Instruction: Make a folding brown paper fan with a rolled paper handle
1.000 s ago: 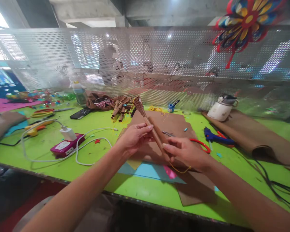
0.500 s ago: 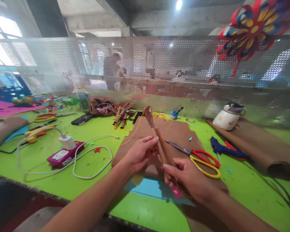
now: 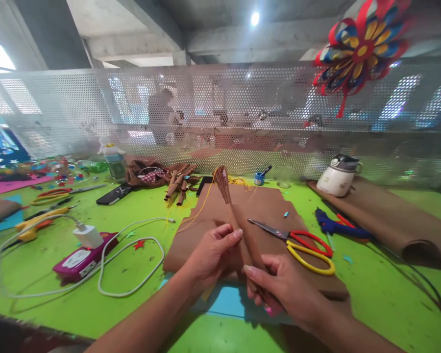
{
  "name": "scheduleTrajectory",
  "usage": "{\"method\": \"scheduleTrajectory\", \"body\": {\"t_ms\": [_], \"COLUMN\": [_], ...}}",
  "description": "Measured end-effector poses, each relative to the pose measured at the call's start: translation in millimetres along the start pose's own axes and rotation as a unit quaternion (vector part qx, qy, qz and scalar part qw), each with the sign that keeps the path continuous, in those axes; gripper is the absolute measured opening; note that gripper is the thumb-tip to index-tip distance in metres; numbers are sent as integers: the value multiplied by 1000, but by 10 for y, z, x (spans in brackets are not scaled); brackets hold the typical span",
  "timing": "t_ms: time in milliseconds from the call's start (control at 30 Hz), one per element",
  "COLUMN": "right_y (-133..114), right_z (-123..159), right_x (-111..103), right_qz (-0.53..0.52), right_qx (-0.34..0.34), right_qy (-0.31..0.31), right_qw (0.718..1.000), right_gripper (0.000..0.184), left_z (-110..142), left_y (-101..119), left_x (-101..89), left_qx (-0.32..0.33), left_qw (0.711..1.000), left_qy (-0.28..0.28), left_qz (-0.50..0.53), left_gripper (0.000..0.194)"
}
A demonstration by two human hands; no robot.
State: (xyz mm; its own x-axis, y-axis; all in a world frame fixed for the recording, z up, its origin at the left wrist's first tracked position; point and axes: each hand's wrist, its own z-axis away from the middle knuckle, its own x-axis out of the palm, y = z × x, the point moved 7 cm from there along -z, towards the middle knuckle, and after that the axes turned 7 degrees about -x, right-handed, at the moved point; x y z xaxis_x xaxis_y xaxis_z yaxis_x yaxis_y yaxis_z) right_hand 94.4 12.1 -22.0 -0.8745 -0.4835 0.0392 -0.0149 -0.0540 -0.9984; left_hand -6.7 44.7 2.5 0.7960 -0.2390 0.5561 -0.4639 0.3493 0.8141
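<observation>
Between my two hands is a small brown paper broom, slanting up and away with its fringed, fanned end at the top. My left hand pinches the middle of its handle between thumb and fingers. Lower down, my right hand grips the handle's near end, where a loose flap of brown paper shows. Under both hands lie brown paper sheets over a light blue sheet. Scissors with one red and one yellow handle rest on the brown paper, right of the broom.
A purple power strip with a white charger and cable lies left. At the right are a blue glue gun, a white jug and rolled brown paper. Rolled paper pieces sit behind. Another person's hand is far left.
The view has turned slightly, so most things on the table appear farther left. My left hand appears a little lower on the broom's handle; both hands still hold it.
</observation>
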Motion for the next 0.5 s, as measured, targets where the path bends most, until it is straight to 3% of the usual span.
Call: {"method": "scheduleTrajectory", "body": {"t_ms": [500], "right_y": [-15], "right_z": [22], "right_x": [34], "right_qz": [-49], "right_qx": [-30], "right_qy": [8], "right_qw": [998], "right_gripper": [43], "left_z": [44], "left_y": [-22], "left_x": [93], "left_qx": [-8], "left_qw": [1000], "left_qy": [-18], "left_qz": [-8], "left_gripper": [18]}}
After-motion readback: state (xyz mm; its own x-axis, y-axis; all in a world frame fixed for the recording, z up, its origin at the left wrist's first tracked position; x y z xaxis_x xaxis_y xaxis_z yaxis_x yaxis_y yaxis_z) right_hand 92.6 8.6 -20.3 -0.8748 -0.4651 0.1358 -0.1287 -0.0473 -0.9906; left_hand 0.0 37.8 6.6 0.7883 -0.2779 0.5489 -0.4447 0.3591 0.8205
